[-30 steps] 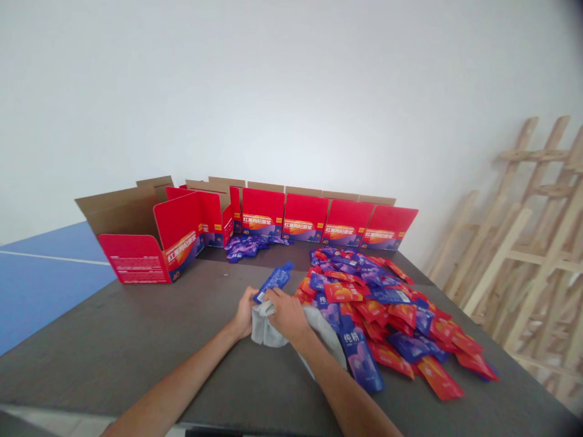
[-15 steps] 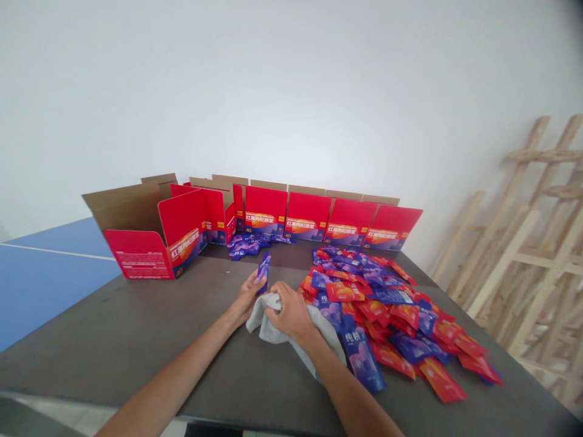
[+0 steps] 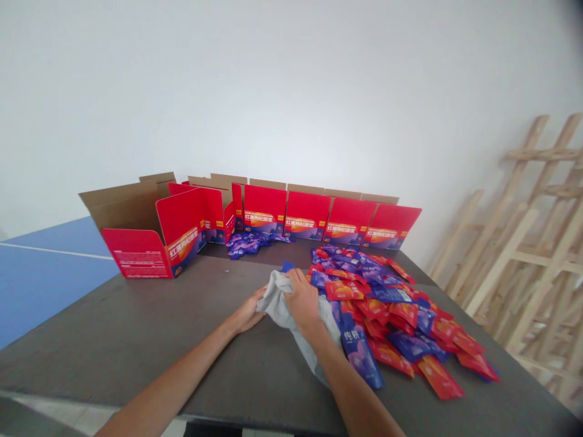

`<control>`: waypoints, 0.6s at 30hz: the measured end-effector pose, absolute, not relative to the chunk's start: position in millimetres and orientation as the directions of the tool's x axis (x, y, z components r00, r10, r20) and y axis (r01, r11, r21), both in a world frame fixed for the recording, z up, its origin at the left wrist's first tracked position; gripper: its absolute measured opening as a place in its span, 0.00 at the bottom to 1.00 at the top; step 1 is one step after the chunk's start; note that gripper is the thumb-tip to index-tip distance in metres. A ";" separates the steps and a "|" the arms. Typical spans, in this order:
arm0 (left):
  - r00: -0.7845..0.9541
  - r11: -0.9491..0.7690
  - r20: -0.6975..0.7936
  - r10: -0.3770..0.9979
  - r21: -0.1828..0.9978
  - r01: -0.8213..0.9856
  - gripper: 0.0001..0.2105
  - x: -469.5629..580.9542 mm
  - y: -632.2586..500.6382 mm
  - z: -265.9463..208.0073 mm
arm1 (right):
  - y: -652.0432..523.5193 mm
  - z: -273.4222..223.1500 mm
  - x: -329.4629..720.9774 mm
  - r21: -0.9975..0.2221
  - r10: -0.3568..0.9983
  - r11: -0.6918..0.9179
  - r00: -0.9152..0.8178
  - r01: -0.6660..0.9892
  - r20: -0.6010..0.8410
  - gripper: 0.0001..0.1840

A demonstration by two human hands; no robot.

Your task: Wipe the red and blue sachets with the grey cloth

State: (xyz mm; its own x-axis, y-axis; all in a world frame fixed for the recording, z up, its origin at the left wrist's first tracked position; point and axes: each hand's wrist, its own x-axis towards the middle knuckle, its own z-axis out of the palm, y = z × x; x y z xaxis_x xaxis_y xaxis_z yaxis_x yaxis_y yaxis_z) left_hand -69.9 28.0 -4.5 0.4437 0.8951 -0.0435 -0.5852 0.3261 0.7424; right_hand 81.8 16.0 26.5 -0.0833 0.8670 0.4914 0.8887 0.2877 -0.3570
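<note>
A grey cloth [image 3: 277, 302] is bunched in my right hand [image 3: 303, 298], its loose end hanging down under the wrist onto the table. My left hand [image 3: 248, 312] meets the cloth from the left, with its fingertips tucked behind the fabric. Above the cloth pokes the blue tip of a purple sachet [image 3: 286, 266]; the rest of it is covered by cloth and fingers. Just right of my right hand spreads a heap of red sachets [image 3: 345, 291] and purple sachets [image 3: 363, 357], lying over one another.
Open red cartons [image 3: 259, 209] stand in a row along the back, with a nearer red carton [image 3: 141, 252] at the left. A small pile of purple sachets [image 3: 246, 244] lies before them. Wooden easels [image 3: 523, 261] lean at the right. A blue table [image 3: 50, 279] adjoins the grey table [image 3: 127, 340].
My right hand has moved up and slightly right with the cloth, which now wraps over the sachet. The sachet, earlier in plain view in my left hand, is mostly hidden.
</note>
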 end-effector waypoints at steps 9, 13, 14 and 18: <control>0.439 0.342 -0.047 0.897 0.701 -0.625 0.16 -65.5 26.6 -3.5 | 15.3 29.7 84.0 -0.329 0.873 0.342 -0.169 0.880 0.457 0.23; 0.459 0.455 -0.177 0.871 0.644 -0.615 0.17 -74.6 32.9 0.0 | 6.8 22.6 63.6 -0.240 0.867 0.450 -0.358 0.860 0.346 0.23; 0.461 0.470 -0.195 0.865 0.635 -0.613 0.17 -76.1 33.6 0.7 | 5.7 21.8 61.4 -0.234 0.866 0.457 -0.371 0.858 0.334 0.23; 0.488 0.472 -0.166 0.857 0.634 -0.613 0.16 -74.0 30.3 0.6 | 9.5 24.6 70.4 -0.312 0.883 0.360 -0.213 0.879 0.418 0.23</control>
